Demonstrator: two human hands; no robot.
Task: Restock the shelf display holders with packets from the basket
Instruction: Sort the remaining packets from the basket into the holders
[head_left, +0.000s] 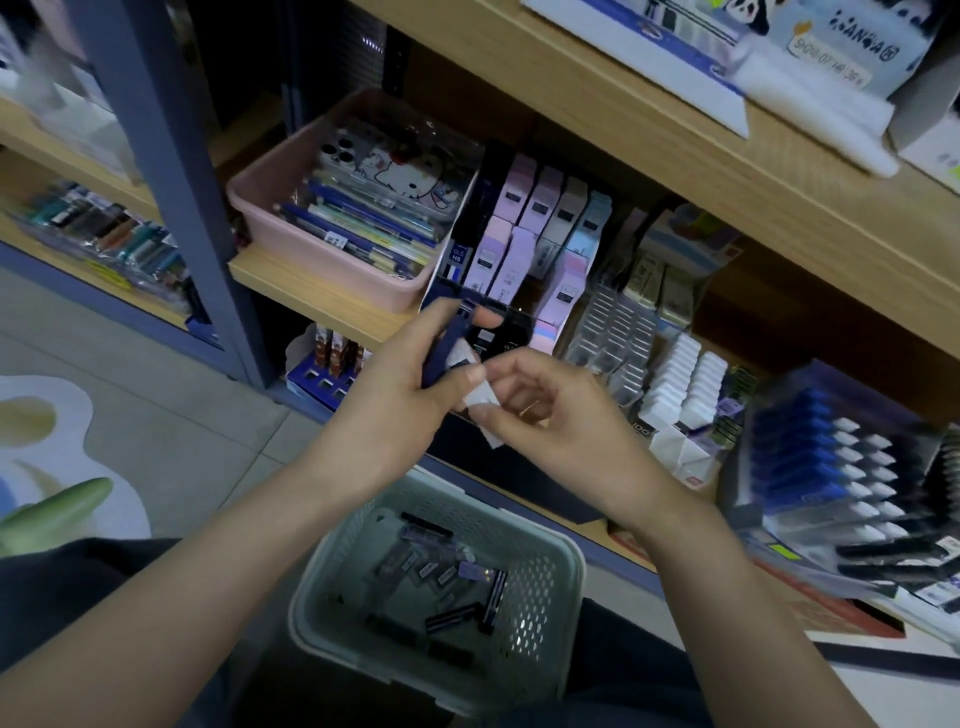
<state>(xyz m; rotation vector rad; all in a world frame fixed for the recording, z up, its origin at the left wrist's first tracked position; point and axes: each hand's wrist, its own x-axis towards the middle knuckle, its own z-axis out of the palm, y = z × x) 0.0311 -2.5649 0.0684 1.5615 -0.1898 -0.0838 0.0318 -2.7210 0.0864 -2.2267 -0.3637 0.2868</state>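
Observation:
My left hand (400, 384) grips a dark blue packet (451, 340) just in front of the shelf display holder (524, 244), which holds rows of pink, lilac, beige and pale blue packets. My right hand (550, 400) pinches a small white wrapper or label (480, 397) at the packet's lower end. Below both hands, on my lap, sits the pale green perforated basket (566, 561) with several small dark and clear packets (457, 587) on its bottom.
A pink tray (260, 208) of phone cases and pens stands left of the holder. White erasers (685, 384) and blue-capped items (810, 447) fill the shelf to the right. A grey-blue post (171, 156) stands on the left, with another wooden shelf (649, 130) overhead.

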